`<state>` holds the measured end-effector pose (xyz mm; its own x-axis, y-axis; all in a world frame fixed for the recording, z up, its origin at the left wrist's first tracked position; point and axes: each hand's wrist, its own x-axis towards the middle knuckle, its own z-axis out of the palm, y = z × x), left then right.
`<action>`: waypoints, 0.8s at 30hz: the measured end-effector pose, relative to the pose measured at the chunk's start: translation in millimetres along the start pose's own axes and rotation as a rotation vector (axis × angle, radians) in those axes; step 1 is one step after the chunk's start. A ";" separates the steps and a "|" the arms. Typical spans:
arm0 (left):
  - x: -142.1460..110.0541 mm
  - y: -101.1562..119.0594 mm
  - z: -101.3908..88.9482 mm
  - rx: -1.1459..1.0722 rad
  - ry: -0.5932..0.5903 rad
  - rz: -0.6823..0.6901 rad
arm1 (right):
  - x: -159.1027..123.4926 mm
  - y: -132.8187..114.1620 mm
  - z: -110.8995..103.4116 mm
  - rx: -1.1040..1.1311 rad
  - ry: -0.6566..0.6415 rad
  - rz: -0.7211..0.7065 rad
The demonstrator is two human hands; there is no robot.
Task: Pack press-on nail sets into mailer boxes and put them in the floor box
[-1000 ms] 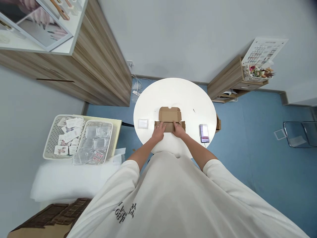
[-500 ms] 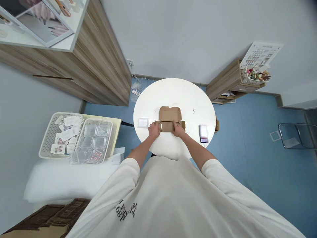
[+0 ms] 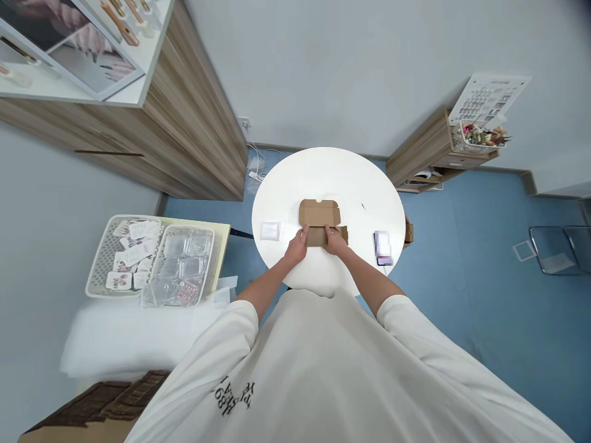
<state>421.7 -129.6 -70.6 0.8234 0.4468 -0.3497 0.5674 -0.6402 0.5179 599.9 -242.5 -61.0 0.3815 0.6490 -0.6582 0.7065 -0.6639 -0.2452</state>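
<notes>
A small brown cardboard box (image 3: 318, 215) lies on the round white table (image 3: 323, 172), its lid panel laid back on the far side. My left hand (image 3: 297, 246) grips its near left edge, with fingers at the left end of the lower part. On the near right, my right hand (image 3: 334, 240) holds the box with the thumb over its inner face. A side flap sticks out beyond the right hand. The undersides of both hands' fingers are hidden.
A white packet (image 3: 270, 231) lies left on the table, and a phone (image 3: 383, 248) with a cable lies right. White baskets (image 3: 124, 255) with cards and clear plastic boxes stand at left. A wooden cabinet (image 3: 198, 123) rises behind; a metal-framed chair (image 3: 558, 249) is far right.
My left hand has moved right along the box, and the left side flap no longer sticks out. My right hand stays near the same spot. The view has shifted slightly.
</notes>
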 end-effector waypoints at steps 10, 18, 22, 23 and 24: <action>1.7 6.5 1.7 0.073 -0.090 -0.008 | 1.5 -2.3 -3.3 0.018 -0.014 0.005; 12.1 13.9 -6.7 0.278 -0.190 -0.021 | 0.5 -3.3 -5.6 -0.029 -0.041 0.009; 14.0 12.6 -5.3 0.371 -0.202 0.006 | -1.2 -4.6 -8.0 -0.027 -0.052 0.010; 14.2 11.6 -4.0 0.397 -0.197 0.014 | -1.7 -4.9 -8.4 -0.024 -0.053 0.013; 14.3 10.5 -2.3 0.424 -0.192 0.024 | -2.0 -5.2 -8.8 -0.020 -0.054 0.016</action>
<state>439.5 -128.5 -68.4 0.8000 0.3307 -0.5006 0.4685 -0.8656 0.1768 600.7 -237.1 -52.1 0.3601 0.6170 -0.6997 0.7128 -0.6659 -0.2203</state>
